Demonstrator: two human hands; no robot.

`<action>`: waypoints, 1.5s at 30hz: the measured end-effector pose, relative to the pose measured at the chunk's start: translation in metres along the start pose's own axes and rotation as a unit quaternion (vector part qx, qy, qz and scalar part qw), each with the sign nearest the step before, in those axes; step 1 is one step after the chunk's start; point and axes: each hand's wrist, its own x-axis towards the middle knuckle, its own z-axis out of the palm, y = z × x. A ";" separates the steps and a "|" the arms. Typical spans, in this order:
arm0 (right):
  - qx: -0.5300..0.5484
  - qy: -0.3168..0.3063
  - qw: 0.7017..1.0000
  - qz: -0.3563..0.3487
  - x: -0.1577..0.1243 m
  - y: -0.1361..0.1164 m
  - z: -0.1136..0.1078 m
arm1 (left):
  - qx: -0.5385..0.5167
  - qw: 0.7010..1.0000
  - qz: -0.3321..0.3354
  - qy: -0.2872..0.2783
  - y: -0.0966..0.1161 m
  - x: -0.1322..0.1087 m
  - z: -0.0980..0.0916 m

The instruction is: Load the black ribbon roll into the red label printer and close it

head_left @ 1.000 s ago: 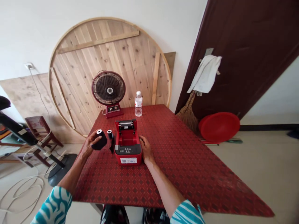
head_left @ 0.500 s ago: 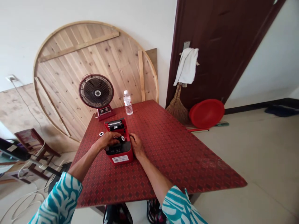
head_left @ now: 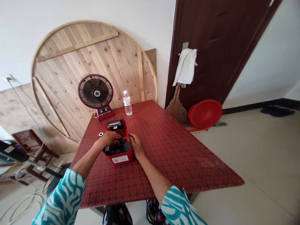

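A red and black label printer stands on the table with its lid raised at the back and a white label on its front. My left hand reaches over the printer's left side into the compartment, its fingers bent around a small black roll. Most of that roll is hidden by the fingers and the printer wall. Against the printer's right wall, my right hand grips the edge and steadies it. A white ring-shaped end of another small piece shows just left of the printer.
At the table's far end stand a dark red fan and a water bottle. A large round wooden board leans on the wall behind. A broom and red basin are by the door.
The black roll has sunk into the printer's compartment under my left hand, and its white end has gone out of sight. My right hand keeps its place on the printer's side.
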 end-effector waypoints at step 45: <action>-0.008 0.000 0.992 -0.123 -0.012 -0.037 -0.010 | -0.032 0.903 -0.005 0.428 0.005 -0.085 0.072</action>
